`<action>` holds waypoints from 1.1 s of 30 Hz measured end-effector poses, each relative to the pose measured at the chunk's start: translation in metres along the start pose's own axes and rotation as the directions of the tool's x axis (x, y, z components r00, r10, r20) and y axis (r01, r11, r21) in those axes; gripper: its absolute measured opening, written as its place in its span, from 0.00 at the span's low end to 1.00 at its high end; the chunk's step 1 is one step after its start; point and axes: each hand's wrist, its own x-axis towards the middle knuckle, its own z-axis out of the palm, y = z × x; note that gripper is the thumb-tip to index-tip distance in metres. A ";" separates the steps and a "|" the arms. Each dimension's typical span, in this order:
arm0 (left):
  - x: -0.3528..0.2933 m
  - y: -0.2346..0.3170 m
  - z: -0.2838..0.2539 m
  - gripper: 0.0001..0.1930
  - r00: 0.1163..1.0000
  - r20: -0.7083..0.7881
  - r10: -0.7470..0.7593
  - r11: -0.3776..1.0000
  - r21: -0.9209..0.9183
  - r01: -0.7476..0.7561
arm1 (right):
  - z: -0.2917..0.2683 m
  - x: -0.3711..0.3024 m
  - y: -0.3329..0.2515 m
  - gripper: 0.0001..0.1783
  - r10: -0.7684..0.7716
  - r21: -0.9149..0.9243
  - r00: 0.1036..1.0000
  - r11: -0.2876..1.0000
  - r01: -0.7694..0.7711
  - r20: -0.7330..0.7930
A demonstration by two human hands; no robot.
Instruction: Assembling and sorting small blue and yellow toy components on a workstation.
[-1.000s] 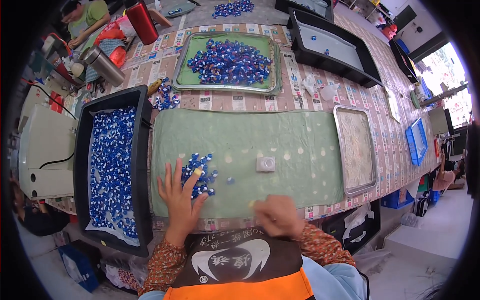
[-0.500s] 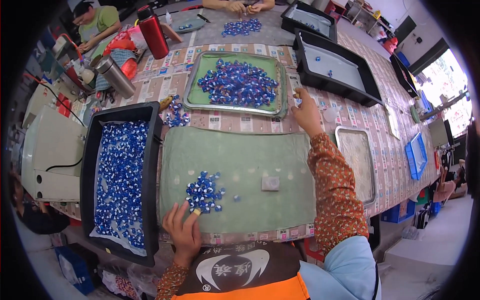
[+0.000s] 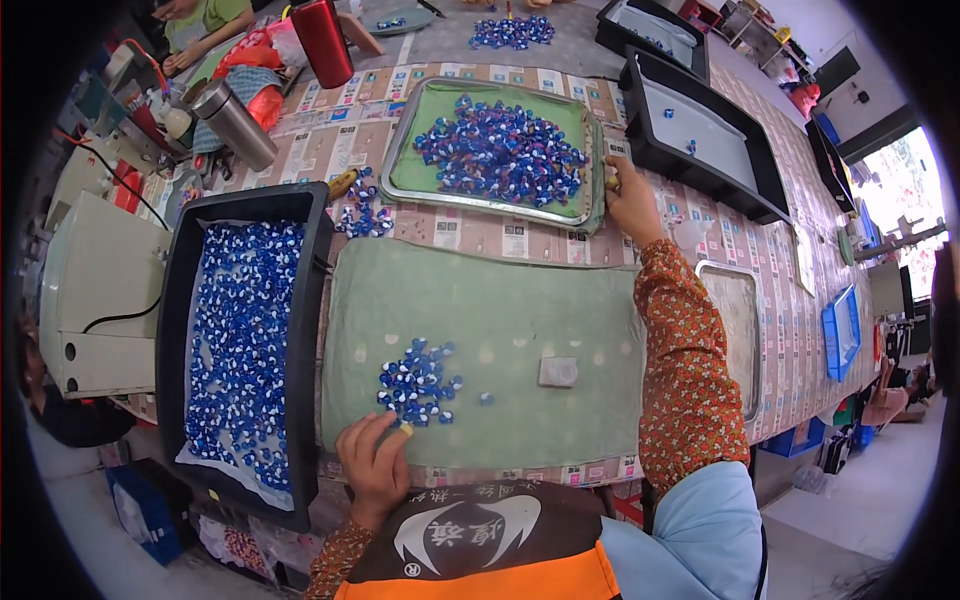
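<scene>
A small heap of blue and white caps (image 3: 418,380) lies on a green cloth mat (image 3: 500,310) in front of me. My left hand (image 3: 372,462) rests at the mat's near edge just below the heap, fingers curled, a yellowish tip on one finger. My right hand (image 3: 630,198) is stretched far forward and grips the right rim of a metal tray (image 3: 400,150) lined in green and piled with blue caps (image 3: 500,152). A small pale square block (image 3: 558,372) lies on the mat to the right of the heap.
A black bin (image 3: 310,260) full of blue caps stands at my left. Two black bins (image 3: 700,130) lie at the far right, an empty metal tray (image 3: 735,330) at the mat's right. A steel flask (image 3: 235,122) and red bottle (image 3: 322,40) stand far left; another person (image 3: 205,20) works there.
My right hand went from the mat's near edge far forward to the rim of the metal tray. My left hand drew back from the heap to the mat's near edge.
</scene>
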 end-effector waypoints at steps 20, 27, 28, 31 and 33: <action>0.003 0.002 0.001 0.11 1.000 -0.009 -0.015 0.998 -0.054 0.014 | -0.017 0.001 -0.011 0.23 0.018 -0.247 0.984 0.969 0.026 0.176; 0.003 0.002 0.000 0.13 1.000 -0.021 -0.019 0.998 -0.058 0.017 | -0.044 -0.010 -0.025 0.12 0.336 0.474 0.928 0.799 -0.371 0.161; 0.005 0.004 0.000 0.11 1.000 -0.025 -0.012 0.998 -0.059 0.010 | -0.047 -0.014 -0.018 0.12 0.336 0.471 0.928 0.800 -0.372 0.161; 0.005 0.002 -0.001 0.11 1.000 -0.017 -0.011 0.998 -0.060 0.010 | -0.046 -0.032 -0.006 0.05 0.306 0.916 0.863 -0.103 -0.389 0.401; 0.007 0.003 0.000 0.11 1.000 -0.015 -0.004 0.998 -0.066 0.003 | -0.045 -0.037 -0.002 0.04 0.271 0.912 0.872 -0.163 -0.377 0.408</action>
